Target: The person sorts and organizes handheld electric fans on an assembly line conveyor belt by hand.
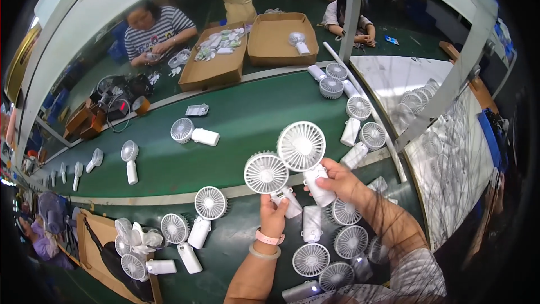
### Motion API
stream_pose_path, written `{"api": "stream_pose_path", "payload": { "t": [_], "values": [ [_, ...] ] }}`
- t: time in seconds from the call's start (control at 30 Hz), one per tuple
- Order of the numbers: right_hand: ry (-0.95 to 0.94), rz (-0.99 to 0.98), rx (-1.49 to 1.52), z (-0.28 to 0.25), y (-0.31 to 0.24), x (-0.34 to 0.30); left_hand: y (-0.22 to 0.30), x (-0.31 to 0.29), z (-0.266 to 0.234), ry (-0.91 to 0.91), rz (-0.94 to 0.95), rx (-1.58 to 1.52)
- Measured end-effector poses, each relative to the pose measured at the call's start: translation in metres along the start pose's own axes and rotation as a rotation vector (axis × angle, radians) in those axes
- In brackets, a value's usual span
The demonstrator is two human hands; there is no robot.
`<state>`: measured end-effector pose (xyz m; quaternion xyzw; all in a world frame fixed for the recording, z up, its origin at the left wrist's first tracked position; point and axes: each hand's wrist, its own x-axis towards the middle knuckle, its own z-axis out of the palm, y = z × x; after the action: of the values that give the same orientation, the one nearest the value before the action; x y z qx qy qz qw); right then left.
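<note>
Closest to the body, loose white fans (pixel 311 259) crowd the green bench (pixel 233 236), so the forearms do best kept high above them. Over these, the left hand (pixel 273 214) grips the left fan (pixel 266 173) by its handle, while the right hand (pixel 337 181) has the right fan (pixel 301 146) by its handle, thumb along the body. Both grips look sound: fingers low, off the grilles. Whether the 2 heads touch is hard to tell from this angle; a slight gap should spare them scuffs. Beyond, 1 belt fan (pixel 181 130) lies on the green belt (pixel 253 101), leaving room ahead of the hands. Farther still stand 2 cardboard boxes (pixel 270 50), well out of elbow range.
</note>
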<state>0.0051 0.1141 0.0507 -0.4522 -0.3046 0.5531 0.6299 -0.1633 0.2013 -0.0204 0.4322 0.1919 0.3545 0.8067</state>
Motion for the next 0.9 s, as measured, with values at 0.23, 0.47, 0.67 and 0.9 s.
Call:
{"api": "stream_pose_path", "payload": {
  "t": [0.23, 0.47, 0.67, 0.9],
  "values": [
    [0.063, -0.086, -0.039, -0.011, 0.021, 0.007, -0.006, 0.0, -0.002, 0.062, 0.039, 0.089],
    [0.097, -0.064, -0.045, -0.009, 0.021, 0.011, -0.003, -0.002, 0.001, 0.043, 0.015, -0.033],
    [0.06, -0.096, -0.022, -0.011, 0.026, 0.013, -0.004, -0.002, -0.003, 0.031, 0.029, 0.02],
    [0.072, -0.06, -0.013, -0.004, 0.019, 0.011, -0.001, -0.003, -0.001, 0.05, 0.004, 0.002]
  ]
}}
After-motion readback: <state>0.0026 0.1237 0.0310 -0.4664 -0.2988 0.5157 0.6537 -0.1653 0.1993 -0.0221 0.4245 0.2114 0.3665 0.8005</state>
